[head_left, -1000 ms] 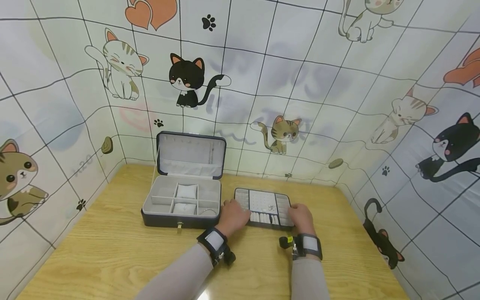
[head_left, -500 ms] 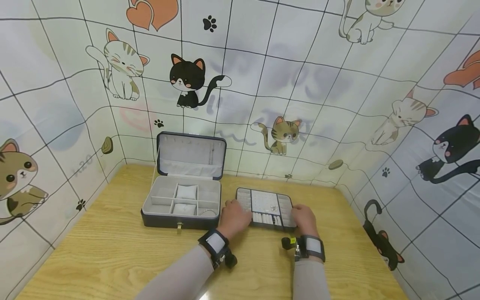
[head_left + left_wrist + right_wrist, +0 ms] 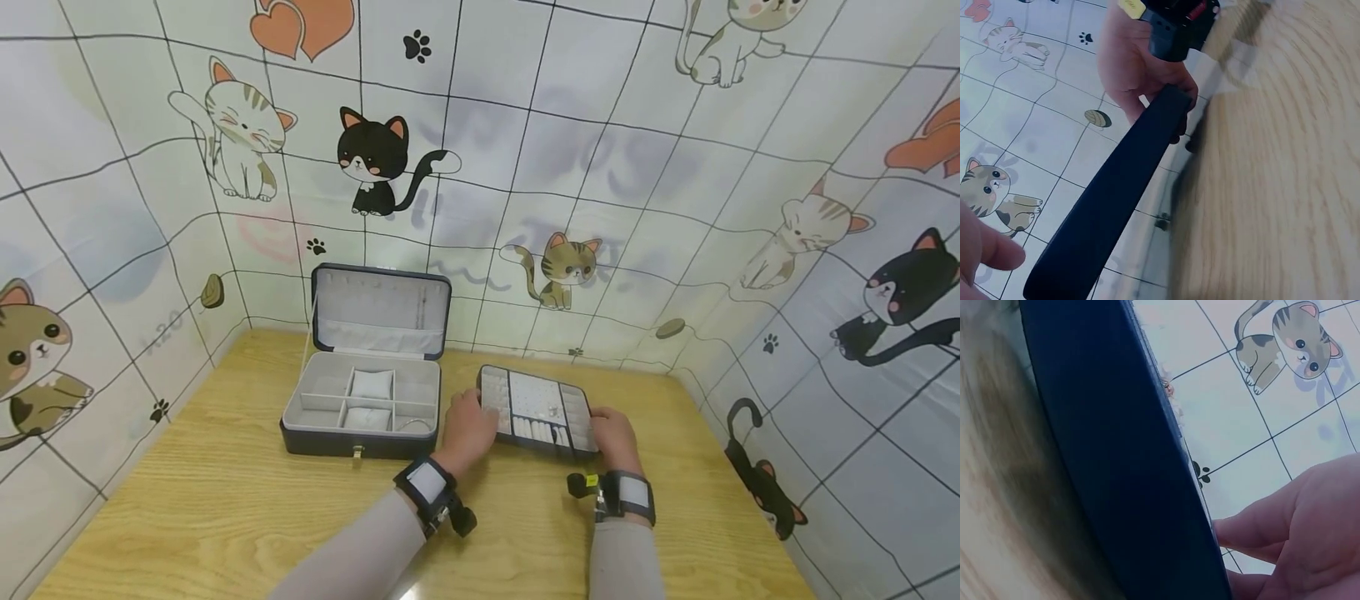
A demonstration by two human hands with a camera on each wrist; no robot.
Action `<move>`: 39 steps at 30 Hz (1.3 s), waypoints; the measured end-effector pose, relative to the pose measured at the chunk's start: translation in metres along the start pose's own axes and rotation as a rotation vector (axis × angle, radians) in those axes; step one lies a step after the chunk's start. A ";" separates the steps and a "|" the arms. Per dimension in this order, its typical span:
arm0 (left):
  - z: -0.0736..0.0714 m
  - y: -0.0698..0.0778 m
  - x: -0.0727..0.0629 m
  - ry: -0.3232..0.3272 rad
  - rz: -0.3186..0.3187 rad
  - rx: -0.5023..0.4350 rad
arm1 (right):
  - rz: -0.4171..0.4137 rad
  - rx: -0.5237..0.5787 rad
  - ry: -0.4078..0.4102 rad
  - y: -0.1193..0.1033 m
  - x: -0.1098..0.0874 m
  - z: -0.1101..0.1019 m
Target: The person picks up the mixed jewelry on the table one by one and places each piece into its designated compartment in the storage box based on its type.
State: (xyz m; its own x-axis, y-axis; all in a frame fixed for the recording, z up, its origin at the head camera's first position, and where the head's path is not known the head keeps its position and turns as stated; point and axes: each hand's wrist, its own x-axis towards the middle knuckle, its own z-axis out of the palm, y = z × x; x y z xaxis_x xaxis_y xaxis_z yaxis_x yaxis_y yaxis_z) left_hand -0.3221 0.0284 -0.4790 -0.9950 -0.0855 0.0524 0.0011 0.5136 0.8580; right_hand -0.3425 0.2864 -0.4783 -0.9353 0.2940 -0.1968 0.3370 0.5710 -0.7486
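Both hands hold a dark-edged jewelry tray (image 3: 535, 396) by its two short ends, slightly above the table. Pale compartments, a white earring panel and a row of ring rolls fill its top. My left hand (image 3: 468, 427) grips the left end, and my right hand (image 3: 617, 437) grips the right end. In the left wrist view, the right hand (image 3: 1144, 69) curls round the far end of the tray's navy side wall (image 3: 1116, 187). To the left stands the jewelry box (image 3: 322, 437), lid raised, with two small cushions inside. The left hand's fingers under the tray are hidden.
The box's lid (image 3: 382, 308) leans upright near the back wall cloth (image 3: 480, 208), which is printed with cats. The box sits close beside the left hand on the wooden table (image 3: 247, 508). A thin bracelet-like ring (image 3: 415, 425) lies in its front right compartment.
The tray has risen off the table, its back left side higher, and has shifted slightly right. The hands have tightened round its ends and moved with it. The box has stayed put.
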 end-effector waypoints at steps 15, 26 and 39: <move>-0.012 0.010 0.001 0.039 0.058 -0.090 | 0.000 0.121 0.044 -0.014 -0.006 -0.014; -0.034 0.013 0.009 0.045 0.050 -0.125 | 0.004 0.262 0.036 -0.021 -0.010 -0.012; -0.054 0.017 0.014 0.084 0.042 -0.126 | -0.031 0.337 0.023 -0.035 -0.013 -0.007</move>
State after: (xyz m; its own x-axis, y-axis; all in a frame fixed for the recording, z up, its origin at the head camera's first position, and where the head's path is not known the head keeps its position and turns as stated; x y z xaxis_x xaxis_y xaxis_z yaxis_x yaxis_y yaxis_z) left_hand -0.3305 -0.0104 -0.4363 -0.9818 -0.1401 0.1279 0.0606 0.4073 0.9113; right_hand -0.3418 0.2676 -0.4453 -0.9406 0.3001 -0.1586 0.2498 0.2957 -0.9220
